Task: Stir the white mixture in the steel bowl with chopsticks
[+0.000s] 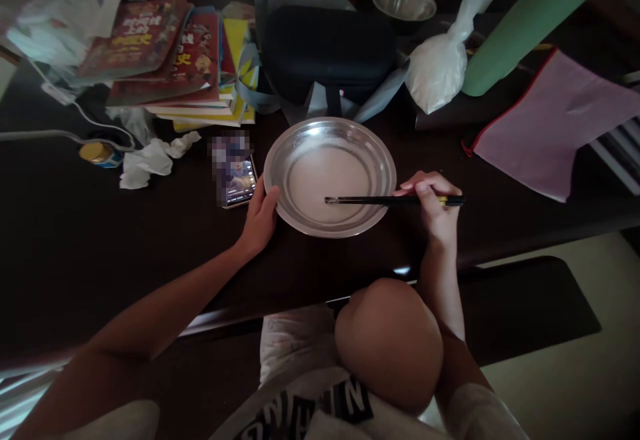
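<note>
A shiny metal basin (330,228) stands on the dark table before me, with a flat layer of whitish stuff (320,180) across its bottom; whether it is powder or liquid I cannot make out. My left hand (261,217) grips the basin's left rim, thumb on top and fingers below. In my right hand (434,203), at the basin's right side, is a pair of dark chopsticks (370,201) held almost level. Their tips reach over the rim to the whitish layer. Just left of the basin lies a phone (240,177) with its screen lit, close to my left fingers.
Stacked books (165,60), crumpled tissues (150,160) and a small gold-lidded jar (100,155) are to the left. Behind the basin sits a black case (327,50). A tied white bag (440,73), a second metal bowl (404,3), a green roll (530,27) and a pink pouch (555,127) occupy the right.
</note>
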`<state>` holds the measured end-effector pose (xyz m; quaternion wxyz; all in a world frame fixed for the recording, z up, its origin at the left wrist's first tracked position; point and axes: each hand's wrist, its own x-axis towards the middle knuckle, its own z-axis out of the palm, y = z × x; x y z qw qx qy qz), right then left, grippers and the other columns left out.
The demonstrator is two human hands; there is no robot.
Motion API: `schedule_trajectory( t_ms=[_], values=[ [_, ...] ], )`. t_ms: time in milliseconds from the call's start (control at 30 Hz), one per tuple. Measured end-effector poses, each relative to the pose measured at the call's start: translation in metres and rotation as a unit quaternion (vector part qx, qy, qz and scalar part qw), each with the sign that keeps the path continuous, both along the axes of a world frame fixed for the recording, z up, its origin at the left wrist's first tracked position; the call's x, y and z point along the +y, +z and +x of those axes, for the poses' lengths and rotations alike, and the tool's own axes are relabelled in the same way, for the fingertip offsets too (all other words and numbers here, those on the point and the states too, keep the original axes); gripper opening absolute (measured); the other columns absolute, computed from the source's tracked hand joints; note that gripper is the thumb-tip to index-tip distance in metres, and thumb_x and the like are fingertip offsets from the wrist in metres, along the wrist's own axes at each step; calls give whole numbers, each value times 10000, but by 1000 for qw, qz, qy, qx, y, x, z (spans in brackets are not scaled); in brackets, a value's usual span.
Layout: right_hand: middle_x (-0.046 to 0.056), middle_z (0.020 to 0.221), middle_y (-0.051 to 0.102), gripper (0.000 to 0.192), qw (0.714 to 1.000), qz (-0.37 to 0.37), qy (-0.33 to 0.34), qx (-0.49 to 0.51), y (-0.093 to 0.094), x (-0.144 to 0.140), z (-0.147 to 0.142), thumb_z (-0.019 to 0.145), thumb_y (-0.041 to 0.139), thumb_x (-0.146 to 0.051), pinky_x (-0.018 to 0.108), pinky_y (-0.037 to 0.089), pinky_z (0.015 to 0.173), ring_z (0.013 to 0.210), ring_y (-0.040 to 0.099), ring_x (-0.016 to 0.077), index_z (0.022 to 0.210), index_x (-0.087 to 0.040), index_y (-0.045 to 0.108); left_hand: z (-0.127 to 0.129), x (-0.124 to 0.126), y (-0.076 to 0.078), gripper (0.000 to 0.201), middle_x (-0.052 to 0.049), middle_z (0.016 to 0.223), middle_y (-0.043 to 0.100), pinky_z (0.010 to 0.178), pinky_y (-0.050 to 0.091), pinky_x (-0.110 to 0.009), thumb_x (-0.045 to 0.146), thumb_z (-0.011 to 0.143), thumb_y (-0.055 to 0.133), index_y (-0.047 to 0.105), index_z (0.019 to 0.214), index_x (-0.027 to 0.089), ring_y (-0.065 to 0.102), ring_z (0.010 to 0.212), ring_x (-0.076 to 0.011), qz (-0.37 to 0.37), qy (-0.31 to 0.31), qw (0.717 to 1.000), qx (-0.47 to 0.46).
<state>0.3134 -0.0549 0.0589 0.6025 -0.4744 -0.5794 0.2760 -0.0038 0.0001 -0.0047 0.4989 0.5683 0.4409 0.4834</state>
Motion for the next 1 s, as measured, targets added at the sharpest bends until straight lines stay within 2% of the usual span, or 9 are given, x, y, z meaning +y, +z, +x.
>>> schedule_trajectory(
  t_ms=[67,133,233,300,400,567,767,867,1000],
  values=[
    [-16,786,763,141,999,-5,29,-26,1,0,-1,929,667,-336,317,566,721,758,727,150,864,-272,775,0,0,0,515,-83,1426,598,1170,432,-519,550,966,519,515,1412,293,564,1339,-292,-3,-1,1000,-8],
    [-11,814,769,129,999,-2,18,-34,2,0,-1,921,678,-321,321,566,756,802,730,155,857,-270,778,0,0,1,516,-81,1420,601,1174,426,-515,552,963,528,517,1409,294,561,1340,-290,-7,-3,1000,-13],
    [-27,757,741,172,1000,4,-23,0,2,0,-1,939,651,-336,300,563,686,710,724,138,830,-262,762,1,0,2,523,-77,1413,605,1178,422,-509,561,953,546,526,1401,292,552,1346,-288,-12,-3,1000,-19],
    [-31,737,736,182,1000,-4,-5,6,1,0,-1,945,640,-346,298,560,660,676,718,135,837,-262,760,1,0,1,532,-75,1408,607,1175,424,-507,571,948,550,529,1401,292,553,1342,-289,-12,0,1000,-21],
    [-15,786,763,155,999,-12,31,-33,1,0,-1,924,667,-359,329,576,733,770,730,158,851,-268,769,0,0,0,528,-73,1413,602,1169,429,-501,567,962,527,517,1416,298,554,1337,-286,-1,0,1000,-5],
    [-26,743,733,195,1000,-2,-28,-2,1,0,0,936,644,-385,316,570,659,679,716,143,821,-271,753,1,0,1,522,-68,1392,618,1155,447,-490,577,958,530,530,1405,308,564,1327,-287,2,-1,1000,-5],
    [-10,802,766,176,999,-13,10,-51,2,1,-1,914,673,-403,347,585,751,788,733,168,841,-273,766,2,0,2,573,-67,1397,625,1145,461,-475,599,912,594,552,1399,299,579,1310,-285,-26,17,999,-32],
    [-24,742,740,191,1000,6,-29,-9,1,1,-1,931,655,-382,313,567,678,700,719,145,818,-264,753,1,0,1,569,-68,1402,622,1158,448,-478,596,920,580,549,1403,297,572,1317,-286,-23,13,999,-21],
    [-21,743,750,187,1000,-11,12,-23,1,0,-1,933,652,-383,323,568,679,705,718,151,835,-267,760,0,0,0,570,-73,1412,612,1173,428,-485,593,925,571,539,1406,291,565,1326,-287,-21,12,1000,-18]
  ],
)
